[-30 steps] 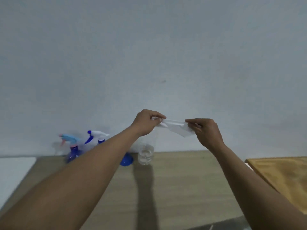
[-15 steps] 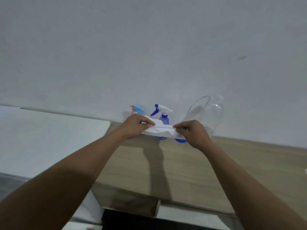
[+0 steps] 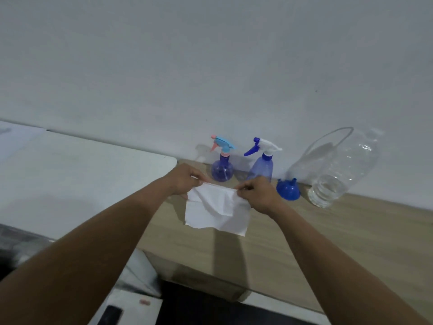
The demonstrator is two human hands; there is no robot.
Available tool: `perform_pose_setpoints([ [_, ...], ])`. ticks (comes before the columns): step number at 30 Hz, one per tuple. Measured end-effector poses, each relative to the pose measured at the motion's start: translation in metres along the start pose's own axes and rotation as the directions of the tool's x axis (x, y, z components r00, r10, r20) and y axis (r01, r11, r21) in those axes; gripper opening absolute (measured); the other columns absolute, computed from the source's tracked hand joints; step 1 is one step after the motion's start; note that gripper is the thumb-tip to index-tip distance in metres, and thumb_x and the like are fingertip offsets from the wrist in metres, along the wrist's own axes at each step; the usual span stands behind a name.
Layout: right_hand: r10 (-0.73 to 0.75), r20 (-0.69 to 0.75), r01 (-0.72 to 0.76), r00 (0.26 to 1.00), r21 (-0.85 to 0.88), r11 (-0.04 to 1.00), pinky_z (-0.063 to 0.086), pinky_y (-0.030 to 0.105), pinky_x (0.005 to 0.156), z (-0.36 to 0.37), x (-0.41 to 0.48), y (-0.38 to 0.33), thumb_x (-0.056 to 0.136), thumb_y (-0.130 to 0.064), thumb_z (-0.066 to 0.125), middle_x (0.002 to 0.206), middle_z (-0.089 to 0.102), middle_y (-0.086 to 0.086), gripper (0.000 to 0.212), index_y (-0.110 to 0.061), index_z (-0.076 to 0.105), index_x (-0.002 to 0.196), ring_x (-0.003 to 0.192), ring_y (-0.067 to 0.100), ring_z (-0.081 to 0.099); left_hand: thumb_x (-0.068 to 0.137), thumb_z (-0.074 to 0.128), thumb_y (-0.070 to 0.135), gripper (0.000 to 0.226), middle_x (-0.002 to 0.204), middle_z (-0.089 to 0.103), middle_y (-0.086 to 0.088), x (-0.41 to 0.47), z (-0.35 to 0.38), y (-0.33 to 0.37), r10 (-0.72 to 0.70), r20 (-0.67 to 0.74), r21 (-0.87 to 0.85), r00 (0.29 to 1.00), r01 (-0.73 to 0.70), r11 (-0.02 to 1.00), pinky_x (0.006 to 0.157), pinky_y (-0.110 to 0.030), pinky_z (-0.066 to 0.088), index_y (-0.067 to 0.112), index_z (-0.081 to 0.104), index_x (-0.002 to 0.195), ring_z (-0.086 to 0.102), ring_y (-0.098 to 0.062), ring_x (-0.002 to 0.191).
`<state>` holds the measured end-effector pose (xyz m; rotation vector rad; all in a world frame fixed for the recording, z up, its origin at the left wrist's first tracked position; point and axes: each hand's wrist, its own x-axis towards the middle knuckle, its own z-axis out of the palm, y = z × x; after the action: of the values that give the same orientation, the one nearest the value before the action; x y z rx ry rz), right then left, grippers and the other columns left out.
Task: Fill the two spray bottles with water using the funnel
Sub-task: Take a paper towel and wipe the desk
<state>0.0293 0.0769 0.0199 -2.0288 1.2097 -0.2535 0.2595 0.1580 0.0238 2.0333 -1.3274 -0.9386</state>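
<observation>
A white tissue (image 3: 218, 211) hangs spread open between my left hand (image 3: 186, 180) and my right hand (image 3: 260, 192), each pinching a top corner above the wooden table (image 3: 328, 242). Behind them by the wall stand a round purple spray bottle (image 3: 222, 170) with a light-blue and pink trigger and a taller blue spray bottle (image 3: 262, 168) with a white and blue trigger. A blue funnel (image 3: 288, 189) rests upside down to their right. Beside it stands a big clear water bottle (image 3: 337, 170) with a little water at the bottom.
A white surface (image 3: 77, 174) adjoins the table on the left. The table's front edge (image 3: 210, 277) drops to a dark floor, where a white object with a dark patch (image 3: 121, 310) lies at the lower left. A plain wall rises behind.
The tissue, held stretched and bunched between my hands before, now hangs unfolded as a sheet. My hands have come lower and nearer the table, and the view has tilted down and left.
</observation>
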Motion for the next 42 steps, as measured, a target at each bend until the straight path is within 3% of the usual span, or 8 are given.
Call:
perform_pose_setpoints([
  [8, 0.069, -0.116, -0.081, 0.991, -0.105, 0.991, 0.047, 0.025, 0.076, 0.055, 0.055, 0.014, 0.097, -0.008, 0.055, 0.107, 0.074, 0.003, 0.024, -0.012, 0.074, 0.112, 0.094, 0.018, 0.067, 0.097, 0.058, 0.019, 0.022, 0.127, 0.067, 0.005, 0.070, 0.027, -0.050, -0.019, -0.128, 0.190, 0.992, 0.044, 0.981, 0.103, -0.033, 0.048, 0.031, 0.070, 0.110, 0.062, -0.017, 0.114],
  [13, -0.011, -0.231, -0.054, 0.973, -0.271, 0.961, 0.053, 0.042, 0.091, 0.092, 0.055, 0.014, 0.083, -0.003, 0.062, 0.124, 0.059, 0.011, 0.040, -0.010, 0.059, 0.123, 0.113, 0.030, 0.059, 0.101, 0.049, 0.020, 0.042, 0.139, 0.059, -0.008, 0.054, 0.064, -0.067, 0.233, -0.295, 0.403, 0.927, -0.101, 0.910, 0.109, -0.036, 0.039, 0.013, 0.052, 0.142, 0.056, -0.027, 0.124],
  [15, -0.067, -0.247, 0.003, 0.967, -0.250, 0.968, 0.050, 0.038, 0.091, 0.111, 0.044, 0.014, 0.081, -0.001, 0.061, 0.121, 0.059, 0.011, 0.040, -0.009, 0.059, 0.120, 0.112, 0.030, 0.057, 0.102, 0.041, 0.024, 0.043, 0.142, 0.057, -0.007, 0.044, 0.075, -0.083, 0.294, -0.216, 0.427, 0.931, -0.180, 0.886, 0.111, -0.036, 0.036, 0.012, 0.053, 0.141, 0.053, -0.027, 0.130],
  [18, -0.044, -0.036, 0.035, 0.998, -0.219, 0.975, 0.037, 0.032, 0.110, 0.146, 0.023, 0.014, 0.094, -0.015, 0.057, 0.139, 0.052, 0.008, 0.044, -0.011, 0.051, 0.138, 0.132, 0.025, 0.048, 0.097, 0.021, 0.036, 0.058, 0.149, 0.050, -0.002, 0.035, 0.072, -0.123, 0.355, -0.020, 0.503, 0.934, -0.298, 0.812, 0.118, -0.031, 0.022, 0.016, 0.052, 0.143, 0.043, -0.021, 0.141],
  [23, -0.129, -0.033, 0.102, 0.991, -0.437, 0.894, 0.026, 0.054, 0.120, 0.188, 0.009, 0.025, 0.093, -0.021, 0.035, 0.149, 0.045, 0.026, 0.057, 0.003, 0.049, 0.142, 0.144, 0.037, 0.038, 0.102, 0.021, 0.037, 0.057, 0.159, 0.033, -0.007, 0.032, 0.057, -0.151, 0.387, 0.204, 0.694, 0.899, -0.412, 0.591, 0.120, -0.048, 0.027, 0.013, 0.037, 0.152, 0.031, -0.025, 0.148],
  [30, -0.133, -0.067, 0.084, 0.989, -0.485, 0.870, 0.008, 0.050, 0.125, 0.203, 0.000, 0.027, 0.103, -0.055, 0.019, 0.162, 0.019, 0.025, 0.075, -0.004, 0.020, 0.158, 0.153, 0.035, 0.015, 0.103, 0.009, 0.050, 0.062, 0.167, 0.002, -0.001, 0.027, 0.054, -0.162, 0.312, 0.254, 0.756, 0.915, -0.389, 0.526, 0.124, -0.047, 0.004, 0.024, 0.006, 0.159, 0.000, -0.023, 0.154],
  [37, -0.181, 0.004, 0.157, 0.983, -0.518, 0.841, 0.005, 0.043, 0.125, 0.188, 0.008, 0.047, 0.104, -0.054, 0.017, 0.165, 0.012, 0.021, 0.073, -0.008, 0.012, 0.160, 0.154, 0.031, 0.010, 0.102, 0.004, 0.053, 0.064, 0.167, 0.004, -0.003, 0.022, 0.072, -0.150, 0.276, 0.155, 0.789, 0.949, -0.287, 0.543, 0.121, -0.059, 0.010, 0.024, 0.005, 0.159, 0.003, -0.024, 0.154],
  [42, -0.211, 0.123, 0.244, 0.970, -0.553, 0.797, -0.014, 0.035, 0.119, 0.149, 0.018, 0.069, 0.105, -0.056, 0.012, 0.167, -0.005, 0.014, 0.073, -0.011, -0.001, 0.160, 0.155, 0.024, -0.005, 0.103, 0.008, 0.052, 0.063, 0.167, 0.010, -0.005, 0.031, 0.096, -0.126, 0.251, 0.104, 0.789, 0.963, -0.233, 0.568, 0.117, -0.065, 0.016, 0.023, 0.009, 0.158, 0.008, -0.027, 0.154],
])
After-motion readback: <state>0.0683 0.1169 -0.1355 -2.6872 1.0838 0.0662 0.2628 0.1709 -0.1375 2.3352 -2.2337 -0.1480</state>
